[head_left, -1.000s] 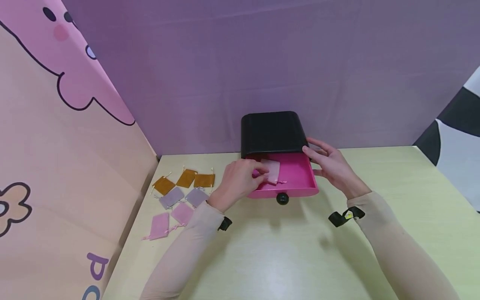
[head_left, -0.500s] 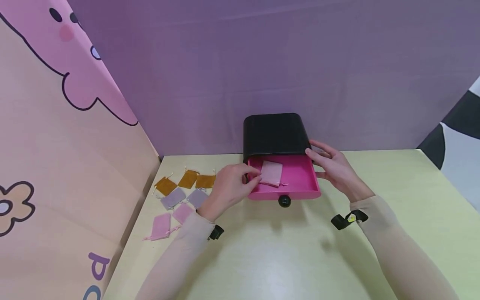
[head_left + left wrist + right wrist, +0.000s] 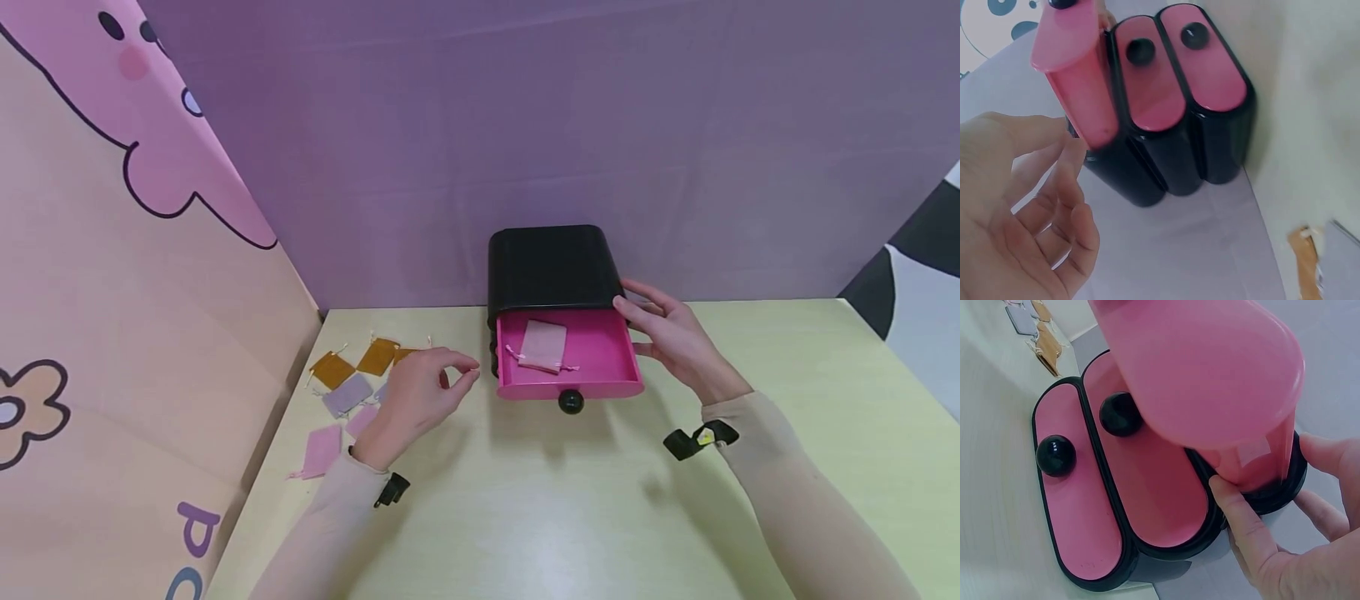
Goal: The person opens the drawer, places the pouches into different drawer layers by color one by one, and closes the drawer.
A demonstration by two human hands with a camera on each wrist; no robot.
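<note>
A pale pink drawstring pouch lies flat inside the pulled-out top drawer of a black drawer unit. The drawer is bright pink with a round black knob. Left of it, my left hand is over the table with thumb and index tips together and nothing held. My right hand grips the right end of the unit's top tier, fingers at its edge. In the right wrist view, fingers reach the black rim below the open drawer.
Ochre pouches, lilac pouches and pink pouches lie on the table's left side, some behind my left hand. Two lower drawers, a middle one and a bottom one, are closed. A purple backdrop stands behind.
My left hand has let go of the pale pink pouch and drawn out of the drawer, leftward toward the other pouches. My right hand keeps its place on the unit.
</note>
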